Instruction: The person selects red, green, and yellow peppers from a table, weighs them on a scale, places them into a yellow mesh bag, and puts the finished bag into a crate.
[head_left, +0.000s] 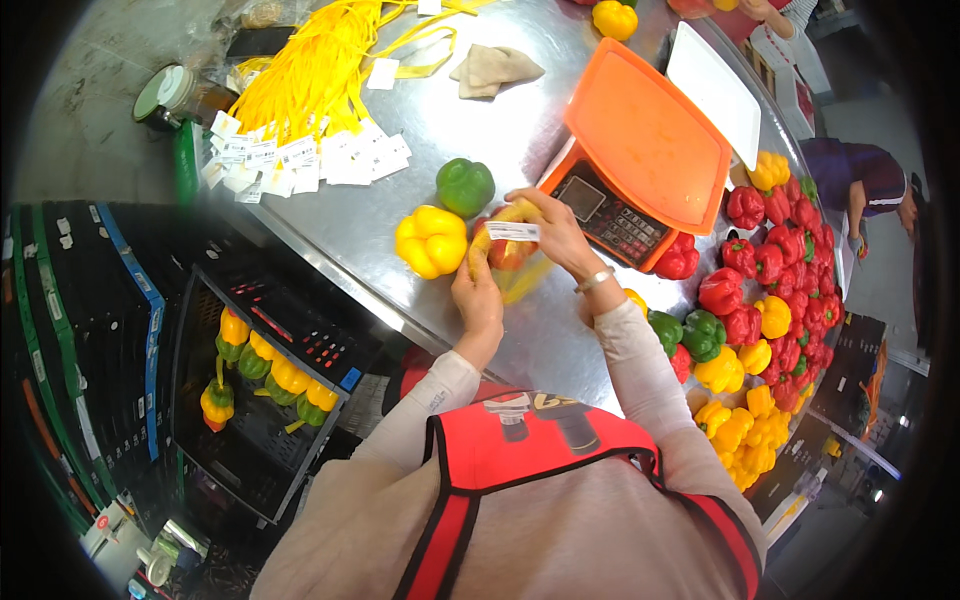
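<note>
A yellow mesh net sleeve (478, 253) is stretched between my two hands over the steel table. My left hand (480, 304) pinches its near left edge, and my right hand (559, 234) grips its far side. A white printed tag (514, 231) hangs on the mesh. Under the net and tag sits a red bell pepper (504, 257), partly hidden; how far the mesh encloses it I cannot tell. Just left of my hands are a yellow bell pepper (430, 241) and, behind it, a green bell pepper (465, 186).
An orange weighing scale (645, 135) stands right of my hands. Loose red peppers (780, 262) and yellow peppers (742, 435) crowd the table's right side. Tagged yellow nets (322, 75) lie at the back left. Below left, a black crate (262, 442) holds netted peppers. A co-worker (855, 176) bends beyond.
</note>
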